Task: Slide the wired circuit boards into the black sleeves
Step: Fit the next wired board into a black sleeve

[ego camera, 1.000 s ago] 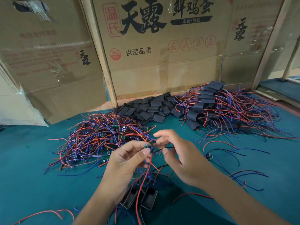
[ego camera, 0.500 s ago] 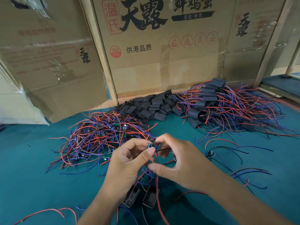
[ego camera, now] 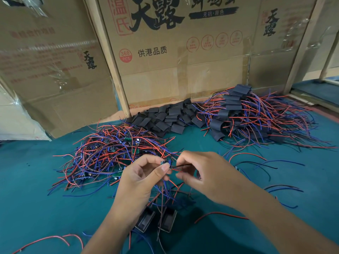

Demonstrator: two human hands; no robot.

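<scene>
My left hand [ego camera: 141,178] pinches a small green circuit board [ego camera: 163,163] between thumb and fingers above the teal table. Just to its right, my right hand [ego camera: 203,173] pinches the board's black and red wires [ego camera: 180,166]. A tangled heap of wired circuit boards [ego camera: 113,153] lies behind my left hand. A pile of empty black sleeves [ego camera: 168,119] sits at the back by the cardboard. At the back right lies a heap of sleeved boards [ego camera: 244,116] with red and blue wires.
Two black box-shaped parts [ego camera: 157,219] lie on the teal table [ego camera: 36,208] under my left wrist. Loose red, blue and black wires [ego camera: 256,162] are scattered right of my hands. Large cardboard boxes [ego camera: 183,57] and wooden posts wall the back.
Both hands stayed together over the table, working the same board. My right hand closed its fingers onto the wires beside the board; the long red wire no longer hangs down in front.
</scene>
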